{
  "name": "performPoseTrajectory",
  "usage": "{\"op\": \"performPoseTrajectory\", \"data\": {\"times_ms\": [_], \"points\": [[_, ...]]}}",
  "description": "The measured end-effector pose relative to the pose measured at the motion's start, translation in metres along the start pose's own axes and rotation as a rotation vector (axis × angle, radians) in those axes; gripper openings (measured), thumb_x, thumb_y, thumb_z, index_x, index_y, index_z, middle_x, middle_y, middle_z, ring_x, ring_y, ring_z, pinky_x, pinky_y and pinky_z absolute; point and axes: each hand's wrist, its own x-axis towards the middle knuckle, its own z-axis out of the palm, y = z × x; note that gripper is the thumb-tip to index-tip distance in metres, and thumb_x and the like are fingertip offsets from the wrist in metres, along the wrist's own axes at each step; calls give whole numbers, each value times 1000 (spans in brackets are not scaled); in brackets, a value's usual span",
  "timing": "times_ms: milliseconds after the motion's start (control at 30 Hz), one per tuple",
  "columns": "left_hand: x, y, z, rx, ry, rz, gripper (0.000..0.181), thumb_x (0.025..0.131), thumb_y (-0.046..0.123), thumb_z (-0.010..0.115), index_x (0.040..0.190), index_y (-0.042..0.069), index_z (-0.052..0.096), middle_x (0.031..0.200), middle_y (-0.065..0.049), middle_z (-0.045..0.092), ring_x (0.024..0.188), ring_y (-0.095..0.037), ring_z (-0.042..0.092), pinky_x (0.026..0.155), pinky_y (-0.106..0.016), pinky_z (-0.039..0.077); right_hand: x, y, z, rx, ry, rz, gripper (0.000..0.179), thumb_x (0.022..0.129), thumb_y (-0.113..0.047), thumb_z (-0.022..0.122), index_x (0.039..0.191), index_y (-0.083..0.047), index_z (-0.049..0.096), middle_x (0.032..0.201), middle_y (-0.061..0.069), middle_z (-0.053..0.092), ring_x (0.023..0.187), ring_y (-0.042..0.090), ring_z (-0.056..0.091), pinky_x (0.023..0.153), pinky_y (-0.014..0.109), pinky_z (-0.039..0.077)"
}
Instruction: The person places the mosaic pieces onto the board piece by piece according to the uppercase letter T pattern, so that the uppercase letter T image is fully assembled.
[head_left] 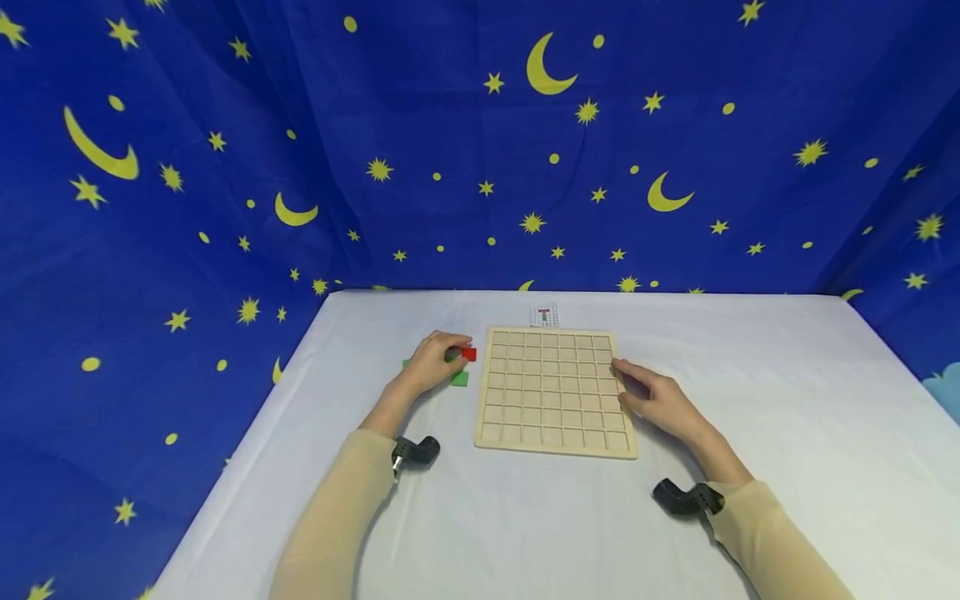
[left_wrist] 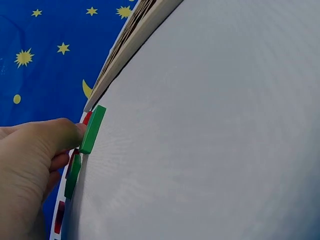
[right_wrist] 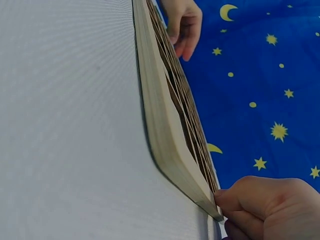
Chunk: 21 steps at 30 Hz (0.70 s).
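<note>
To the left of a wooden grid board (head_left: 556, 452), my left hand (head_left: 429, 363) pinches a small red tile (head_left: 470, 354) between thumb and fingers. A green tile (head_left: 460, 379) lies just below that hand, and another green tile is partly covered by it. In the left wrist view, a green tile (left_wrist: 93, 131) stands in front of the thumb and hides most of the red one. My right hand (head_left: 663, 406) touches the right edge of the board, thumb and forefinger spread apart along the rim. In the right wrist view, its fingertips (right_wrist: 223, 198) meet the board's side.
Behind the board lies a small card (head_left: 544, 315) printed with a grid and a red and green T-shaped pattern. White cloth (head_left: 525, 525) covers the table. A blue curtain (head_left: 465, 108) with yellow moons and stars hangs behind and at the sides.
</note>
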Motion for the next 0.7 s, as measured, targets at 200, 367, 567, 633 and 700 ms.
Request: {"op": "performPoseTrajectory", "data": {"times_ms": [200,367,567,633,700], "points": [[9,13,-8,-75,27,20,38,85,12,70,121,4,63,113,-11,65,103,-25,59,90,-39,47,0,-1,1,1,0,11,57,87,-8,64,140,1,42,143,22,38,132,40,32,107,51,27],[18,30,-14,-130,33,64,38,86,10,69,122,2,62,108,-11,66,93,-25,63,80,-35,51,-1,-1,2,0,-7,17,58,88,-9,64,140,1,42,144,21,37,133,39,32,108,51,27],[30,53,-14,-215,1,113,38,87,8,68,123,1,60,110,-12,65,94,-21,63,84,-30,51,-1,0,1,-10,-6,15,58,88,-10,64,140,1,42,144,21,38,132,40,32,107,51,27],[35,60,-11,-225,-21,119,38,88,9,67,124,1,60,111,-12,64,95,-20,62,85,-30,51,-1,0,0,-11,-8,15,58,88,-9,64,140,1,42,144,21,38,132,39,32,107,51,27],[39,67,-8,-231,-46,129,38,88,11,67,125,1,59,112,-12,64,96,-20,62,86,-31,50,-1,-1,0,-11,-8,15,58,88,-9,64,141,1,41,144,21,38,133,39,32,108,51,27]]}}
